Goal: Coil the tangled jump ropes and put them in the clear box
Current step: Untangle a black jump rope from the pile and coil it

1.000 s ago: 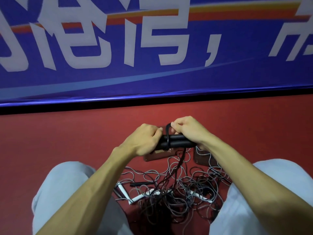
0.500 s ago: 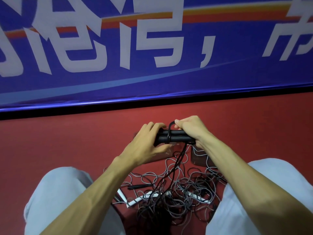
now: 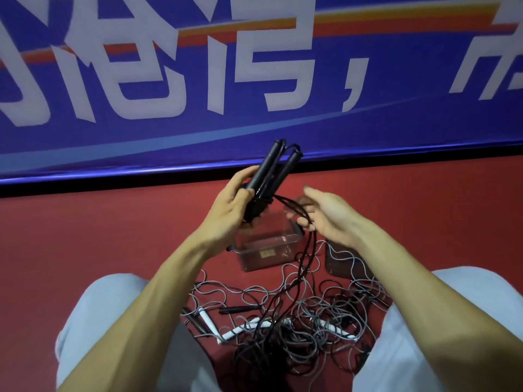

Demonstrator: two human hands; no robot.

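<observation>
**Two black handles in the left hand, over the box**

Behind everything hangs a blue banner (image 3: 254,80) with large white characters and an orange stripe. Its lower edge meets the red floor (image 3: 85,236). Your knees (image 3: 99,321), in pale grey cloth, frame the bottom corners of the view.

Between the knees lies the tangle (image 3: 305,312): grey and black ropes looped over one another on the floor, with white handles (image 3: 246,328) near its front-left edge.

Just beyond the tangle stands the box (image 3: 266,247), clear, upright and open at the top, with a small label on its near wall. To its right lies a second clear piece (image 3: 339,261) with grey loops across it (lid or box, you cannot tell which).

Your left hand (image 3: 229,210) is raised above the box's far-left corner. Its fingers and thumb curl round the lower ends of two black handles (image 3: 271,171), which lie side by side and tilt up and to the right, their tips in front of the banner's edge.

Your right hand (image 3: 331,219) is level with the left, above the box's right rim. Its thumb and forefinger are nearly straight, and its lower fingers, blurred, curl round the cord (image 3: 307,250).

The cord's black strands run from the handles to those fingers, bend there, and drop past the box's right side into the tangle.
</observation>
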